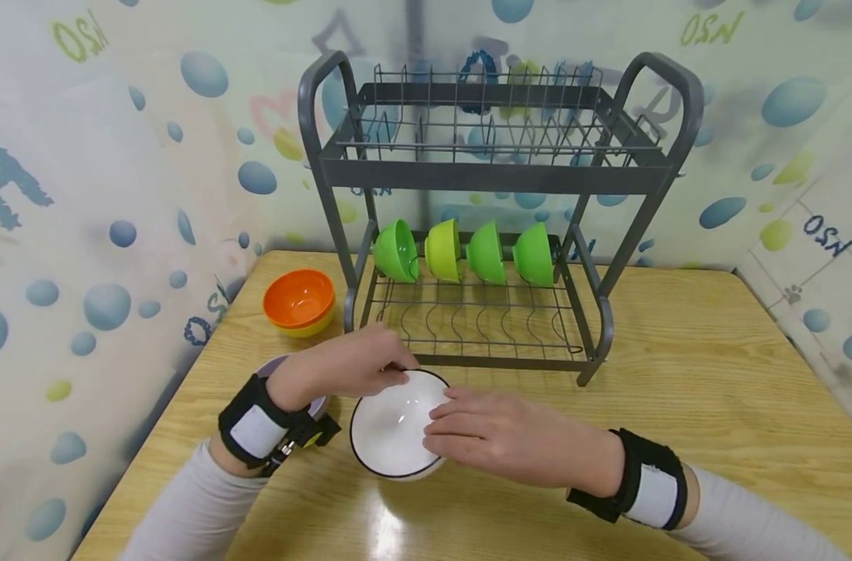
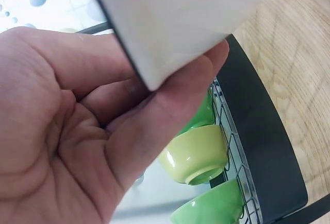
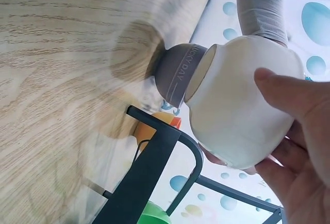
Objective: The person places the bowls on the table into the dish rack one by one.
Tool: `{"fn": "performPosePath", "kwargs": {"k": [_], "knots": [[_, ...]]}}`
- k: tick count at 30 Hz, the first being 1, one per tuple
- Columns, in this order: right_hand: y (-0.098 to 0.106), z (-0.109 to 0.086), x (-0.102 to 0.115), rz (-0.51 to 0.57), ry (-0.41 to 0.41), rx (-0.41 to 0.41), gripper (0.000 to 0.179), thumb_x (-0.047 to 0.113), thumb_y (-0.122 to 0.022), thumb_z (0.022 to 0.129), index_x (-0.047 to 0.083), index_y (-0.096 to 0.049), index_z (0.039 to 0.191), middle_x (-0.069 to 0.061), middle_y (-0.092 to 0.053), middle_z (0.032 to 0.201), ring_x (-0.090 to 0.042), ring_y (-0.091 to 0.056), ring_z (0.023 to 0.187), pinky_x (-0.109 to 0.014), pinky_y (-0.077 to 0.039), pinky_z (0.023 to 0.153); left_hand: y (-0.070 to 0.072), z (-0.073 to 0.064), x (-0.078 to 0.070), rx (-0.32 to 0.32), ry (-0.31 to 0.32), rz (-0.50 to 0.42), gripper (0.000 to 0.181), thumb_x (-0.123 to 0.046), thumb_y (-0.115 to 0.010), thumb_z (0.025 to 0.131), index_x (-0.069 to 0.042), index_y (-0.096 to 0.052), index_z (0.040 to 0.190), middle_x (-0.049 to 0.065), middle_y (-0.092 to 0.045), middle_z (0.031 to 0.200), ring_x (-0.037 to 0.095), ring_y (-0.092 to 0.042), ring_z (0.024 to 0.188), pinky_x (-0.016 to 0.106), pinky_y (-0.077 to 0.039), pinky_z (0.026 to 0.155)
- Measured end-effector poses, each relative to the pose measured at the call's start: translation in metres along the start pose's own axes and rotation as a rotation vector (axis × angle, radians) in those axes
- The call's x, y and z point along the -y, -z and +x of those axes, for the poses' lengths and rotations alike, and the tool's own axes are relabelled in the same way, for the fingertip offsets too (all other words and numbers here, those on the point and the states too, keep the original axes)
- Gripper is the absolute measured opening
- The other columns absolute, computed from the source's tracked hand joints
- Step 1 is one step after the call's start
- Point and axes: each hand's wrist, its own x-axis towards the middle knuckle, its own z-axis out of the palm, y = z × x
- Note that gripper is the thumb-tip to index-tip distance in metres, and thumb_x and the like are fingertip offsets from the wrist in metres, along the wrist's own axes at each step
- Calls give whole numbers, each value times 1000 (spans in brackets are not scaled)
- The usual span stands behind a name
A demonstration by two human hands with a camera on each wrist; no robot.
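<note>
Pale, blue-spotted wall covering backs the wooden worktop (image 1: 734, 374), and up off the near middle comes the dark-rimmed white bowl (image 1: 391, 436), mouth facing up, held from both sides! Left hand (image 1: 359, 360) arches over from the near left, wrist bent, its grip a tight pinch on the far rim, thumb against fingers. Right hand (image 1: 492, 428) reaches in from the near right, forearm slanting left, knuckles up, its grip clasping the right wall with fingertips over the rim and thumb outside. Just left, partly behind the left wrist, sits a greyish-purple bowl (image 3: 175, 74); farther off, an orange bowl (image 1: 300, 296) rests in a yellow one (image 1: 301, 330). On the far side stands the dark rack (image 1: 496, 178), four tilted green and yellow bowls (image 1: 443, 251) lining its lower tier.
</note>
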Motion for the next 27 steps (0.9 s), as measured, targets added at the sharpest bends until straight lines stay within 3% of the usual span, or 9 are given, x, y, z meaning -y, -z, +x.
{"fn": "performPosePath", "kwargs": {"k": [5, 13, 14, 21, 24, 27], "knots": [[3, -1, -1, 0, -6, -3, 20, 5, -65, 86, 13, -67, 104, 4, -68, 103, -8, -62, 103, -30, -44, 105, -1, 3, -2, 0, 19, 3, 23, -9, -59, 92, -13, -57, 69, -8, -33, 58, 4, -35, 53, 17, -28, 52], [16, -8, -5, 7, -9, 22, 20, 3, -66, 84, 13, -66, 101, 6, -66, 98, -6, -60, 96, -31, -47, 103, -5, 7, -4, -57, 37, -8, 17, -17, -59, 94, -15, -60, 77, -8, -42, 60, 4, -40, 54, 17, -32, 50], [18, -10, -5, 15, -16, 23, 20, 3, -67, 84, 13, -65, 101, 6, -66, 98, -6, -60, 96, -31, -47, 102, -5, 7, -4, -71, 42, -21, 16, -19, -58, 94, -15, -64, 81, -9, -47, 62, 2, -43, 56, 16, -36, 52], [38, -22, -15, 25, -108, 5, 16, 3, -63, 86, 13, -67, 98, 6, -67, 97, -6, -61, 97, -32, -49, 101, -4, 6, -1, -218, 157, -3, 21, -22, -50, 99, -13, -65, 88, -5, -48, 63, 5, -43, 54, 19, -39, 50], [47, -28, -24, 12, -144, -37, 17, 5, -54, 95, 12, -68, 95, 6, -69, 95, -7, -63, 94, -32, -51, 96, -7, 7, 3, -256, 149, 42, 15, -18, -55, 96, -13, -69, 94, -5, -63, 76, 5, -52, 63, 18, -46, 57], [56, -34, -33, 39, -190, -79, 16, 8, -54, 95, 11, -70, 96, 4, -71, 95, -11, -66, 95, -35, -54, 91, -14, 11, 7, -284, 121, 107, 13, -15, -62, 91, -13, -71, 101, -4, -70, 88, 6, -59, 75, 21, -52, 68]]}}
